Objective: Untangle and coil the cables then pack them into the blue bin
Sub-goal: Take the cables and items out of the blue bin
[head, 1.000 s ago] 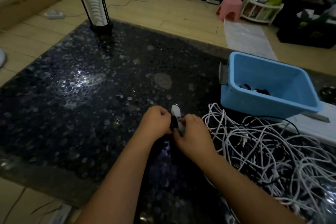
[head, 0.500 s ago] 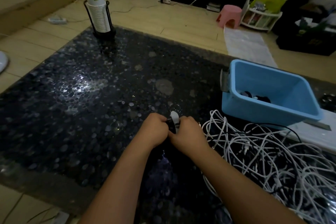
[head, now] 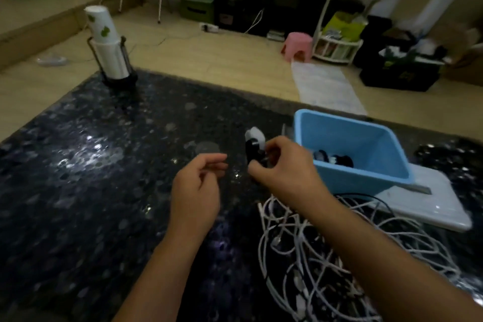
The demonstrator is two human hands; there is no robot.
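My right hand [head: 282, 167] grips a small coiled black cable with a white plug end [head: 254, 145], held above the dark table just left of the blue bin [head: 366, 136]. The bin holds a few dark coiled cables [head: 334, 158] at its bottom. My left hand [head: 198, 185] hovers apart to the left, fingers loosely curled, holding nothing. A tangled heap of white cables [head: 326, 256] with some black strands lies on the table under and to the right of my right forearm.
A stack of paper cups in a black holder [head: 109, 52] stands at the table's far left corner. A white lid or tray [head: 428, 204] lies under the bin's right side. Beyond the table are a pink stool [head: 298, 46], shelves and boxes on the wooden floor.
My hands have parted: the left one let go and drew left, while the right one lifted the coiled cable up and right toward the bin. The camera tilted up.
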